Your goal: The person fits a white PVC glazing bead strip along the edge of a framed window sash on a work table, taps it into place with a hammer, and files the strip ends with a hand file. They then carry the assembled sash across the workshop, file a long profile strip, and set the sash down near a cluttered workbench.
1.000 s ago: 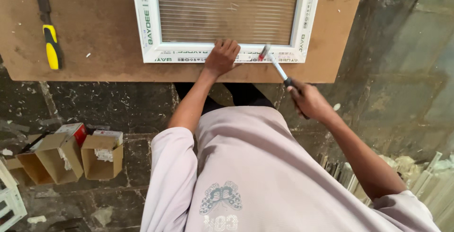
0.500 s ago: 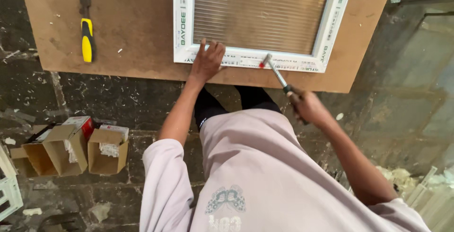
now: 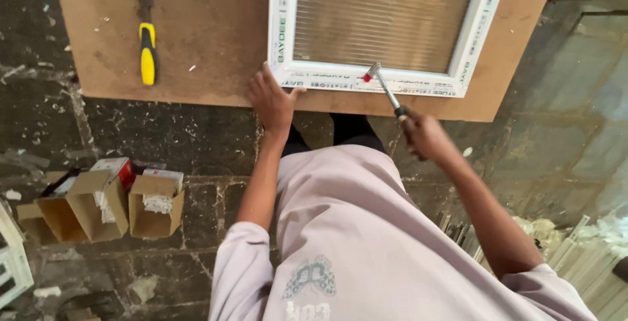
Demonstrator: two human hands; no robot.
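Clenched around the dark handle of a small hammer point(image 3: 384, 87), the right hand point(image 3: 425, 136) holds the tool tilted up and away from it, the metal head touching the near rail of the white window frame point(image 3: 373, 80). Left of that grip, the left hand point(image 3: 271, 102) lies flat and released, fingers spread, at the frame's near left corner, right by the edge of the brown tabletop point(image 3: 209, 27). Further left the board is bare up to a yellow-handled tool point(image 3: 148, 51); beyond the board's near edge lies dark stone floor, with open cardboard boxes point(image 3: 111, 203) well apart to the left. Against half a second ago, the left hand has slid from the rail to the corner, while the hammer stays on the same rail.
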